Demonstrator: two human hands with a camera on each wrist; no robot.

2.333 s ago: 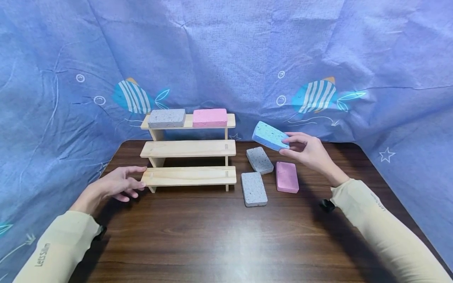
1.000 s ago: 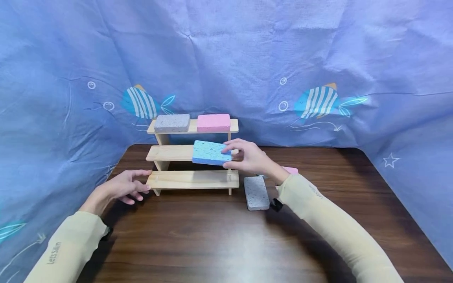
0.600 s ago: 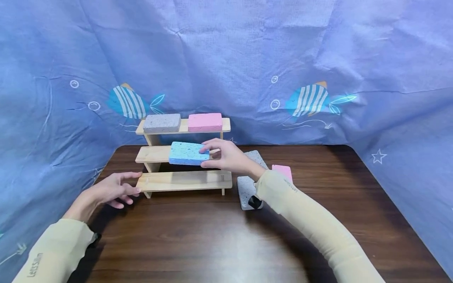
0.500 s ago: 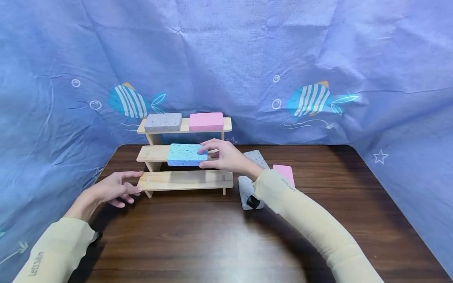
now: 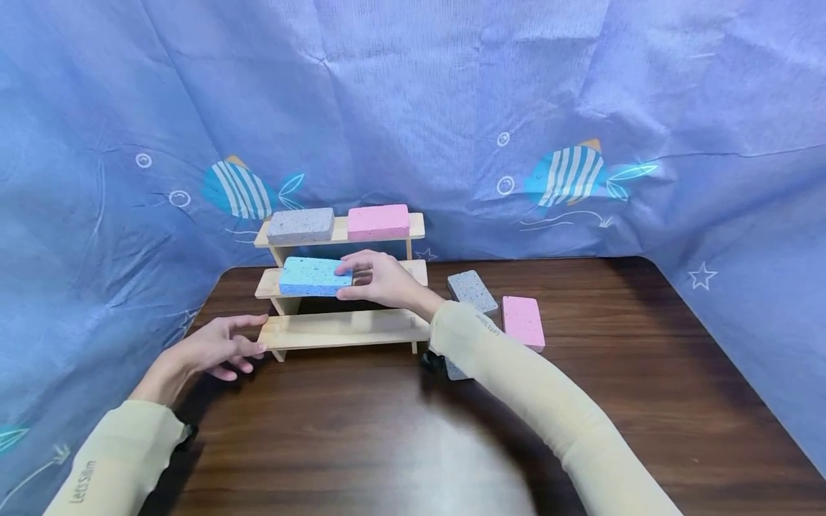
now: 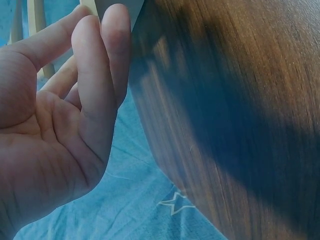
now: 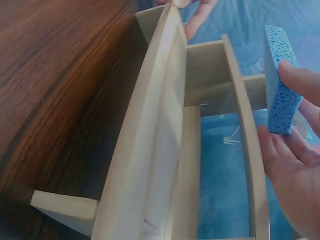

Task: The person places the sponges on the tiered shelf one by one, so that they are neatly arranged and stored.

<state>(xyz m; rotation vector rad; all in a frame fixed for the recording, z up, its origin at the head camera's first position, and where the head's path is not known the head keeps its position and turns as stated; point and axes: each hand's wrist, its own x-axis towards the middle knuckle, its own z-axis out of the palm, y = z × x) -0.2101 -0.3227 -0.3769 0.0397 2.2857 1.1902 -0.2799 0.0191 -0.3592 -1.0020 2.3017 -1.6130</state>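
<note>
My right hand [image 5: 383,281] holds a blue porous sponge [image 5: 312,276] by its right end, thumb in front and fingers on top. The sponge lies flat, close over the left part of the middle tier of a three-tier wooden shelf [image 5: 348,330]. In the right wrist view, the speckled face of the blue sponge [image 7: 281,80] shows beside the middle plank [image 7: 245,120]. At the left end of the bottom tier, my left hand [image 5: 216,347] pinches the plank between index finger and thumb. A grey sponge [image 5: 301,226] and a pink sponge [image 5: 378,223] sit on the top tier.
Right of the shelf on the dark wooden table [image 5: 310,430] lie a grey sponge [image 5: 473,290] and a pink sponge [image 5: 523,321]. Another grey sponge [image 5: 457,371] is mostly hidden under my right sleeve. A blue fish-print cloth [image 5: 413,107] hangs behind.
My right hand has carried the blue sponge leftward from above the loose sponges, across to the left part of the middle tier. The left hand keeps its place at the bottom tier.
</note>
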